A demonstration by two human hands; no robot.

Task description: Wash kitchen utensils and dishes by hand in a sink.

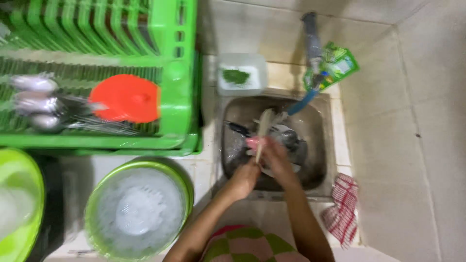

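Gleaming pale tile counter (272,29) — steel sink (318,121) sunk in corner.

Even, fairly bright overhead light fills the scene, yet motion blur softens everything, most of all the spoons (36,104) at the left edge.

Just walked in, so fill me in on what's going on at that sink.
A person stands over a small metal sink holding a pale wooden utensil with both hands: left hand low on it, right hand higher by something pink. Dishes lie in the basin. A green plastic drying rack holds spoons alongside.
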